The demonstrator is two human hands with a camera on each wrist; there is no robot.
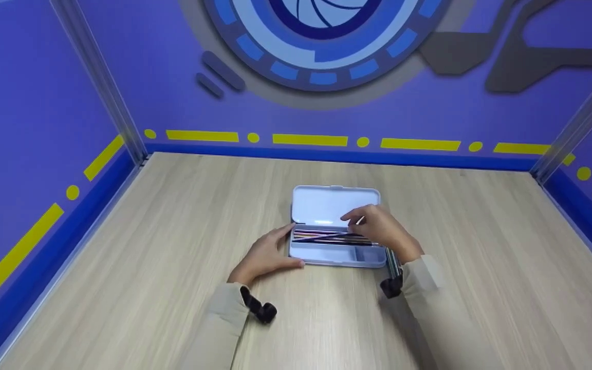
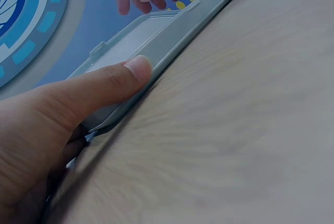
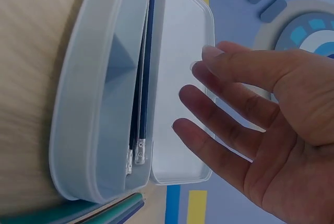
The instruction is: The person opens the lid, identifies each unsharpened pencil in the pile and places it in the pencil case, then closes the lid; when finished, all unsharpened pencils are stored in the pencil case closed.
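A pale, translucent pencil case (image 1: pixel 321 253) lies on the table with its lid (image 1: pixel 327 203) laid back. Several pencils (image 1: pixel 327 237) lie in its rear compartment; two dark ones (image 3: pixel 145 88) show eraser ends in the right wrist view. My left hand (image 1: pixel 265 257) grips the case's left end, thumb (image 2: pixel 112 80) on the front wall and the other fingers partly hidden behind. Above the case's right half, my right hand (image 1: pixel 381 226) hovers with loosely bent fingers (image 3: pixel 229 125) and nothing in them. More pencils (image 3: pixel 104 213) lie outside the case, beside its right end.
The wooden table (image 1: pixel 172 216) is bounded by purple-blue panels (image 1: pixel 162 103) at the back and sides, joined by metal posts (image 1: pixel 95 77). A small divided section (image 1: pixel 370 254) forms the front right of the case. Both wrists wear dark camera mounts (image 1: pixel 264 312).
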